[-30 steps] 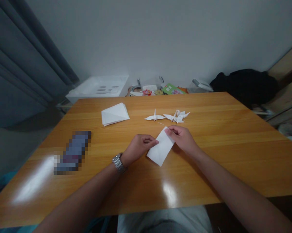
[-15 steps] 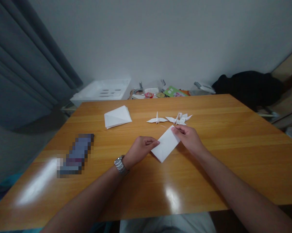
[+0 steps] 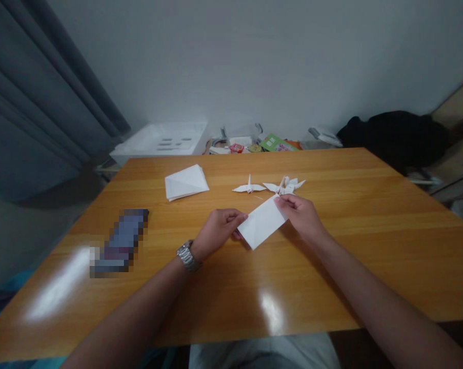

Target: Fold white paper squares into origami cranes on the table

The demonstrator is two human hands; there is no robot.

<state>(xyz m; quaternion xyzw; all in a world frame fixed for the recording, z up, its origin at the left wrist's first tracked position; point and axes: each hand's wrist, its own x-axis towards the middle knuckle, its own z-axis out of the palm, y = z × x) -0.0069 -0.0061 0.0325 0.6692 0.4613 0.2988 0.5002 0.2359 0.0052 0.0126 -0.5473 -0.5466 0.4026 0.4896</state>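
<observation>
A folded white sheet of paper [image 3: 262, 224] is held between both hands just above the wooden table [image 3: 331, 256]. My left hand [image 3: 217, 231], with a metal watch on its wrist, pinches the sheet's near left edge. My right hand [image 3: 302, 215] pinches its far right corner. Just beyond the hands, two folded white paper cranes [image 3: 248, 187] [image 3: 285, 185] stand on the table. A stack of white paper squares [image 3: 185, 182] lies further left.
A blurred dark flat object [image 3: 119, 242] lies on the table's left side. Behind the table stand a white box [image 3: 160, 138], small clutter [image 3: 254, 144] and a dark cloth heap [image 3: 393, 136]. A grey curtain [image 3: 31, 113] hangs at the left.
The sheet has been lifted and turned a little, its near end now raised off the table. Both hands shifted slightly with it, keeping their pinch.
</observation>
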